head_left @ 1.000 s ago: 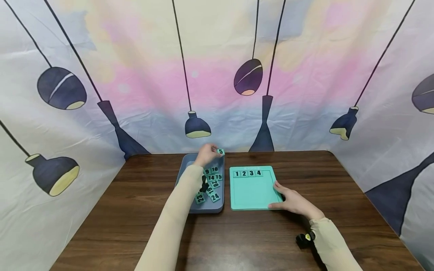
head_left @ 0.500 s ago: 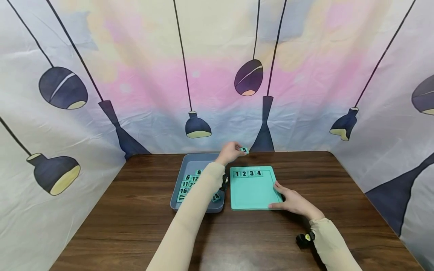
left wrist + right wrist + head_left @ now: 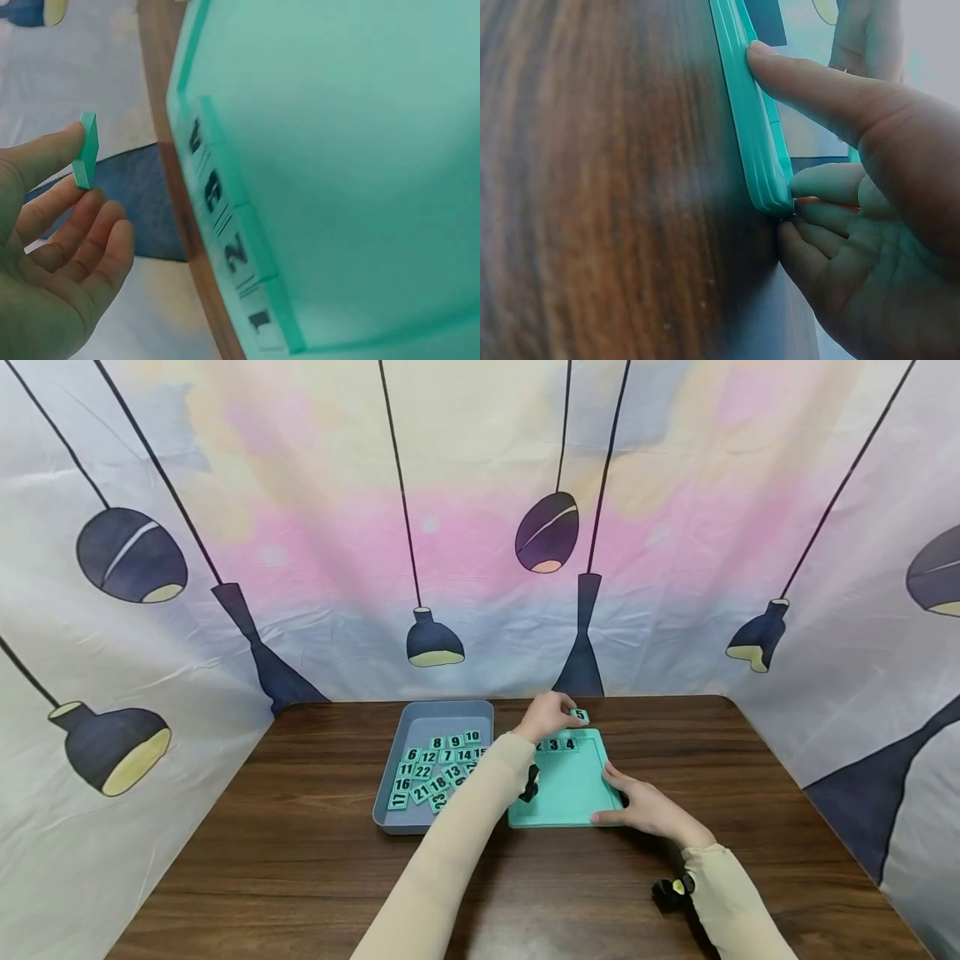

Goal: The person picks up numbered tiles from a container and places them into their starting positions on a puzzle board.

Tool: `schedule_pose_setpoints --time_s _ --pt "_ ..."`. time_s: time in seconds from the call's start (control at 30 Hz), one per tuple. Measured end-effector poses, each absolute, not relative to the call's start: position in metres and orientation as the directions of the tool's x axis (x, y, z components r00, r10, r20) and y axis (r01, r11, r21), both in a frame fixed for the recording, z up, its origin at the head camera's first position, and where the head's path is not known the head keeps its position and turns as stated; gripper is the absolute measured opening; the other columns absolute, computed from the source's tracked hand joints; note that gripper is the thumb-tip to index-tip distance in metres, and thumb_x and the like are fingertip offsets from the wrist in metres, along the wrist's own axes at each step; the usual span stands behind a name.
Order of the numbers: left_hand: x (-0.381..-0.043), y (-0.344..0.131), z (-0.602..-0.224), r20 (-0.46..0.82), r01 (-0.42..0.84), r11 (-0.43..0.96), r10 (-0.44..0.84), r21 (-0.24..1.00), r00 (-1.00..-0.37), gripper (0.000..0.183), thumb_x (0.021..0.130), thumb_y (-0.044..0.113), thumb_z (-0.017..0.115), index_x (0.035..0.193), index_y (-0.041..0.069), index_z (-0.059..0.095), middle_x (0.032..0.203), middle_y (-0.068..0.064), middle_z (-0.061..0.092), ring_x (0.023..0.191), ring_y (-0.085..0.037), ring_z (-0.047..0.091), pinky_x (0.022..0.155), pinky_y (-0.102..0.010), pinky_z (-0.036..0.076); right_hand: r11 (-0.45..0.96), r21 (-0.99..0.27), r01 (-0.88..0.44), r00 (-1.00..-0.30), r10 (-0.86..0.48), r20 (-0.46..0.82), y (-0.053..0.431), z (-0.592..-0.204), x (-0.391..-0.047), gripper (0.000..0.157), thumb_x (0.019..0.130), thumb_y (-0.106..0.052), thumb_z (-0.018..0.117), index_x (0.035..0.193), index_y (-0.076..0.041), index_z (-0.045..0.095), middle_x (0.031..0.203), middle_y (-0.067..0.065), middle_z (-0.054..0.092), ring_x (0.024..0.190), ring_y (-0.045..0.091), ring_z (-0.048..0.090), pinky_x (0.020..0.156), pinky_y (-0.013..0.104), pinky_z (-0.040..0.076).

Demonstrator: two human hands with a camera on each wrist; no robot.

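My left hand [image 3: 546,717] pinches a small green number tile [image 3: 580,716] marked 5 between thumb and fingertip, above the far edge of a turquoise square puzzle board [image 3: 566,785]. In the left wrist view the tile [image 3: 88,154] is edge-on, apart from the board, with the other fingers loosely curled below. Tiles 1 to 4 form a row along the board's far side; in the head view the left arm partly covers this row [image 3: 554,744]. My right hand [image 3: 648,814] holds the board's near right corner, its thumb [image 3: 787,71] against the rim in the right wrist view.
A blue-grey tray [image 3: 382,810] with several loose number tiles [image 3: 437,743] stands left of the board, partly behind the left forearm. Both rest on a brown wooden table [image 3: 300,860]. A cloth backdrop [image 3: 480,527] printed with lamps hangs behind the table's far edge.
My left hand has carried tile 5 rightward from over the tray to above the board's far edge, coming down slightly lately. My right hand stays at the board's corner.
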State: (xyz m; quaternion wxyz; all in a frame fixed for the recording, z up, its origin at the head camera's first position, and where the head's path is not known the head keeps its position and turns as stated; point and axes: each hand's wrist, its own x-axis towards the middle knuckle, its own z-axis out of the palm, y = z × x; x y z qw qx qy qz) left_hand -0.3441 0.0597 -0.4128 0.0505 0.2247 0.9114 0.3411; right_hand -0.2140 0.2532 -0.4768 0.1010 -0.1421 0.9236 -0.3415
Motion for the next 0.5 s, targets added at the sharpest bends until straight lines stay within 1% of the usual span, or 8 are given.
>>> schedule_pose_setpoints --time_s 0.13,0.37,0.5 --pt "-0.338 0.069 -0.417 0.045 0.391 0.708 0.453 0.588 -0.89 0.035 0.096 0.023 0.072 0.126 0.006 0.069 0.12 -0.009 0.068 0.105 -0.022 0.065 0.083 -0.029 0.054 0.718 -0.669 -0.191 -0.937 -0.337 -0.095 0.253 -0.475 -0.214 0.102 0.087 -0.05 0.076 0.156 0.007 0.025 0.164 0.024 0.016 0.145 0.049 0.025 0.111 0.062 0.033" --pt "-0.338 0.08 -0.433 0.005 0.402 0.788 0.451 0.466 -0.892 0.034 0.094 0.026 0.074 0.125 0.011 0.071 0.122 -0.004 0.069 0.101 -0.018 0.067 0.079 -0.028 0.055 0.718 -0.666 -0.2 -0.935 -0.343 -0.088 0.254 -0.475 -0.214 0.102 0.088 -0.05 0.076 0.156 0.006 0.024 0.164 0.024 0.016 0.145 0.048 0.025 0.111 0.062 0.033" --pt "-0.338 0.082 -0.439 -0.022 0.389 0.815 0.44 0.43 -0.898 0.035 0.094 0.028 0.075 0.125 0.012 0.072 0.123 -0.002 0.069 0.105 -0.017 0.067 0.083 -0.029 0.056 0.721 -0.662 -0.203 -0.934 -0.345 -0.089 0.254 -0.476 -0.215 0.103 0.087 -0.051 0.076 0.156 0.006 0.025 0.164 0.023 0.016 0.145 0.048 0.025 0.111 0.062 0.033"
